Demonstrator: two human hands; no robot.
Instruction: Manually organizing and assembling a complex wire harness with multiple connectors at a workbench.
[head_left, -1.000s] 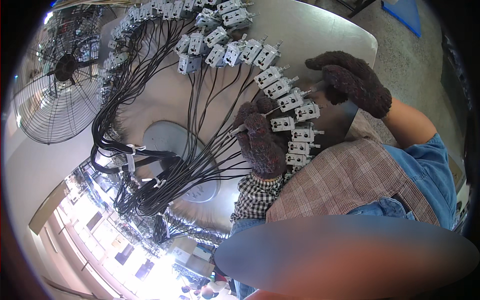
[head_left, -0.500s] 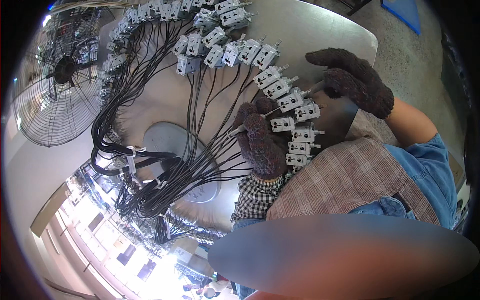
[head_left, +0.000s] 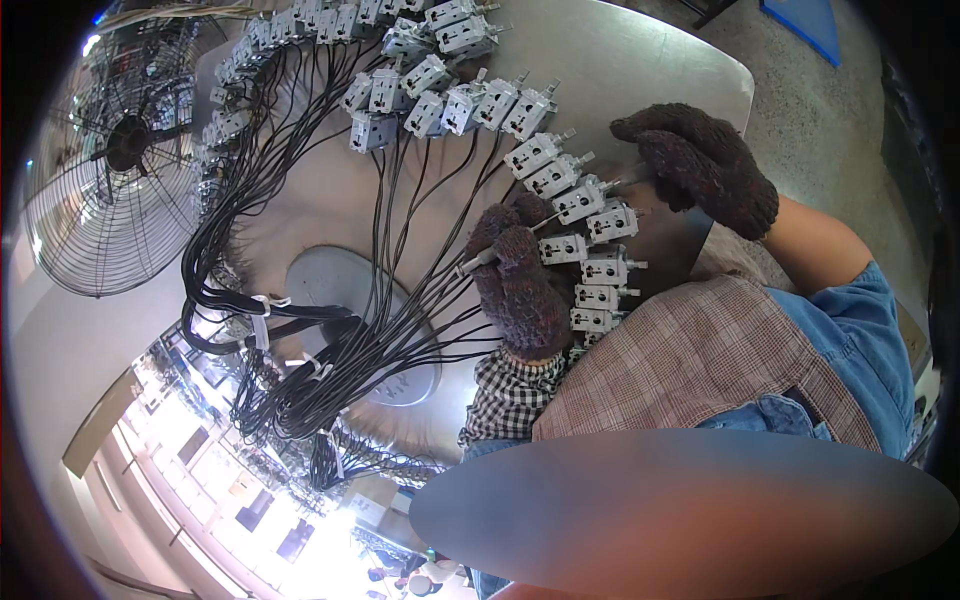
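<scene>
My left hand (head_left: 518, 285), in a dark knitted glove, is closed around a slim rod-like tool (head_left: 478, 262). The tool's pale end sticks out to the left, and its thin shaft reaches right toward the metal boxes. My right hand (head_left: 708, 165), gloved alike, hovers right of a box with a metal stem (head_left: 581, 200). Its fingers are bent together; a blur by the fingertips hides what they hold, if anything. Several grey metal boxes (head_left: 612, 222), each with cut-outs and a short stem, curve down between my hands. Black cables (head_left: 400, 300) run from the boxes to a bundle.
Everything lies on a metal tabletop (head_left: 640, 60). More boxes (head_left: 465, 105) are lined up at the far side. White ties (head_left: 261, 322) bind the cable bundle beside a round grey disc (head_left: 330, 268). A wire-caged fan (head_left: 128, 145) stands at the left.
My right hand has shifted slightly down and left, its fingers a little more bent together. My left hand and the rod-like tool stay nearly in place.
</scene>
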